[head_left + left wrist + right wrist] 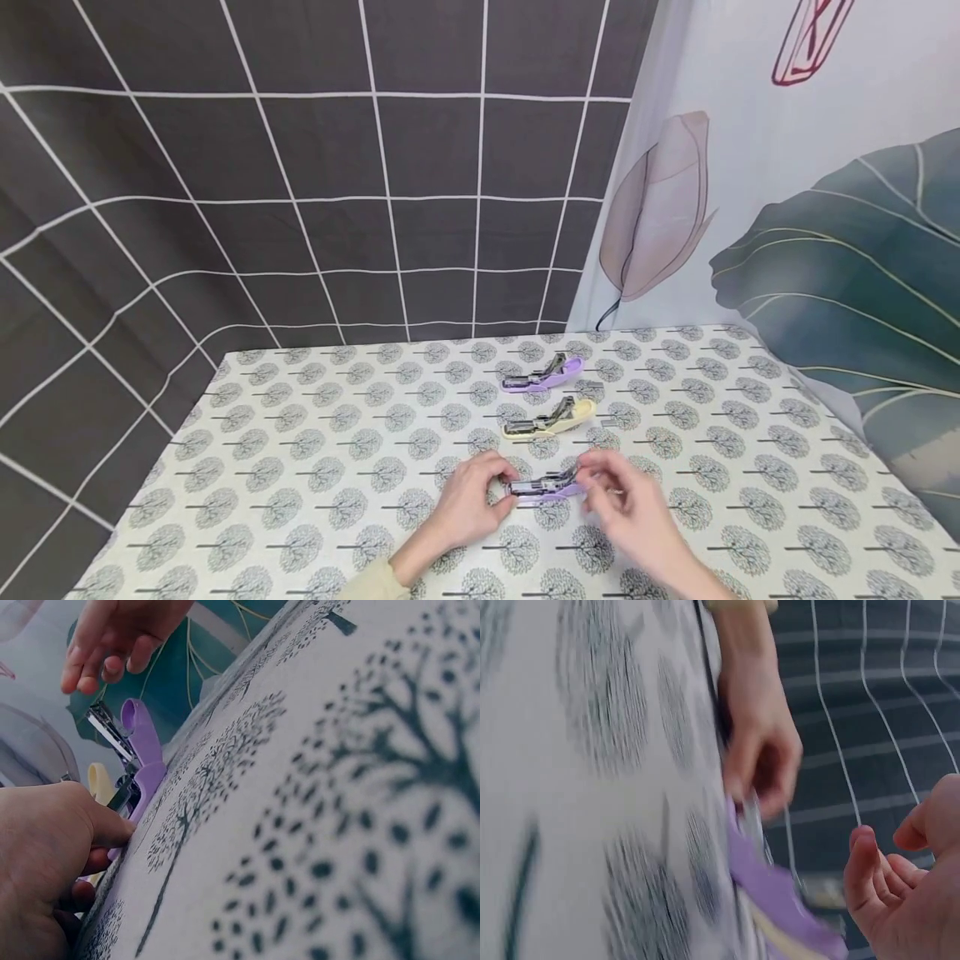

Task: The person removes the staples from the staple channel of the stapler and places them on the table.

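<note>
A purple stapler [553, 491] lies nearest on the table, its metal parts tilted up from the purple body. My left hand [474, 498] pinches its left end between thumb and fingers, hiding that tip. Over the stapler's right end is my right hand [626, 502]; in the left wrist view this hand [131, 634] hovers apart from the purple handle [142, 731], fingers loosely spread. The right wrist view has the hand [907, 900] with bent, relaxed fingers and nothing between them. Blur softens the stapler [769, 881] there.
Beyond lie a yellow stapler [564, 423] and another purple stapler [542, 385], both opened up. A small grey strip sits beside each, one strip [609, 422] by the yellow one. The tree-print tablecloth [330, 433] reaches a dark grid curtain [322, 150] at the back.
</note>
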Demonstrator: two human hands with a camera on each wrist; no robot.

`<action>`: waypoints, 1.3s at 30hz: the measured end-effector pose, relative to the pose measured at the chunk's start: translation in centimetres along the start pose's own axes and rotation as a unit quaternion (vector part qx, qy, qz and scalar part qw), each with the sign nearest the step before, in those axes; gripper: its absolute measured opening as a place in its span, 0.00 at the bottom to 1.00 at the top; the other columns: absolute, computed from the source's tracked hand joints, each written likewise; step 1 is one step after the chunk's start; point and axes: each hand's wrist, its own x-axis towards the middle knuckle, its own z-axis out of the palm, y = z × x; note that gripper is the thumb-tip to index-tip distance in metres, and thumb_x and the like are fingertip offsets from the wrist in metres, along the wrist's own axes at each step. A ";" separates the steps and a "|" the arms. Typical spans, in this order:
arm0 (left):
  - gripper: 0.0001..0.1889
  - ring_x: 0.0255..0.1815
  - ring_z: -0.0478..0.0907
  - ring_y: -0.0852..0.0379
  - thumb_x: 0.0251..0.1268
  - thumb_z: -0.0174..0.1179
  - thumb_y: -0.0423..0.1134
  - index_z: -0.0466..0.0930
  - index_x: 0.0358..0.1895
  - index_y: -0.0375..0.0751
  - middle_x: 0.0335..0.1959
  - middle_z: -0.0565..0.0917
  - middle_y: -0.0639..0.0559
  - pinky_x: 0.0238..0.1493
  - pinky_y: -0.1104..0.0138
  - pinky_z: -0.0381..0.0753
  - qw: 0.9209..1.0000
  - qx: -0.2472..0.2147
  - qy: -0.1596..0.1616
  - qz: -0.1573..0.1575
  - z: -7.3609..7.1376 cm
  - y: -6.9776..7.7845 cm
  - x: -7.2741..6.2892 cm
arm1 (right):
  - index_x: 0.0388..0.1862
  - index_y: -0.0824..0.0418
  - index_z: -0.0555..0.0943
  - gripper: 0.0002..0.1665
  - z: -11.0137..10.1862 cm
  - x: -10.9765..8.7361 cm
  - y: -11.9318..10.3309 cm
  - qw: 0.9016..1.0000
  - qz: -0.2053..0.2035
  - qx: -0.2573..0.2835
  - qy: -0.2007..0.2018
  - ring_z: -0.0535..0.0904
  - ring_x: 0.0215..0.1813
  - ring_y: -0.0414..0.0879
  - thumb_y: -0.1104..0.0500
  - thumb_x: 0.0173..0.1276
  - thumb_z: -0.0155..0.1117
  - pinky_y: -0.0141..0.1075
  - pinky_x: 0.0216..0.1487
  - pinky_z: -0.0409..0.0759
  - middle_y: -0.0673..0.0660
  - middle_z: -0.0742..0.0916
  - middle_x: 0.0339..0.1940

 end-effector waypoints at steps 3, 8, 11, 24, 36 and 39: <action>0.13 0.37 0.73 0.67 0.51 0.73 0.32 0.83 0.39 0.50 0.37 0.80 0.66 0.43 0.66 0.74 1.000 -0.001 0.004 0.002 0.0 0.0 0.0 | 0.51 0.74 0.77 0.13 1.5 0.0 -0.4 0.996 0.064 0.034 -0.045 0.81 0.26 0.45 0.73 0.68 0.60 0.35 0.21 0.80 0.59 0.85 0.32; 0.13 0.38 0.74 0.67 0.50 0.73 0.32 0.83 0.38 0.50 0.37 0.79 0.67 0.44 0.67 0.74 1.000 -0.002 0.008 0.009 0.0 -0.1 0.0 | 0.47 0.72 0.80 0.10 3.1 0.2 -0.2 0.992 0.116 0.008 -0.043 0.80 0.21 0.44 0.71 0.67 0.64 0.34 0.14 0.76 0.56 0.85 0.29; 0.13 0.36 0.73 0.67 0.50 0.73 0.31 0.83 0.38 0.50 0.36 0.79 0.67 0.42 0.68 0.73 1.000 -0.003 0.007 0.005 -0.1 -0.1 0.0 | 0.46 0.72 0.80 0.10 3.9 0.2 0.0 0.990 0.136 0.000 -0.047 0.79 0.19 0.43 0.71 0.66 0.64 0.34 0.13 0.76 0.56 0.85 0.29; 0.13 0.40 0.75 0.66 0.50 0.73 0.32 0.83 0.39 0.49 0.38 0.80 0.66 0.46 0.64 0.75 1.000 0.002 0.005 0.014 0.1 -0.2 0.0 | 0.46 0.75 0.79 0.10 5.0 0.4 0.6 0.982 0.177 -0.001 -0.058 0.78 0.16 0.43 0.70 0.67 0.63 0.37 0.14 0.78 0.55 0.84 0.27; 0.13 0.39 0.75 0.66 0.50 0.74 0.32 0.83 0.38 0.49 0.37 0.80 0.65 0.47 0.63 0.75 1.000 0.003 0.011 0.024 0.2 -0.3 -0.1 | 0.45 0.76 0.79 0.10 5.2 0.6 0.6 0.980 0.189 0.002 -0.067 0.78 0.15 0.44 0.71 0.67 0.62 0.37 0.14 0.78 0.54 0.83 0.25; 0.13 0.40 0.75 0.66 0.50 0.73 0.32 0.83 0.38 0.49 0.37 0.80 0.65 0.47 0.63 0.75 1.000 0.003 0.010 0.022 0.2 -0.3 0.0 | 0.46 0.77 0.79 0.10 5.3 0.7 0.6 0.980 0.189 0.004 -0.071 0.78 0.15 0.44 0.71 0.67 0.61 0.37 0.14 0.78 0.54 0.83 0.25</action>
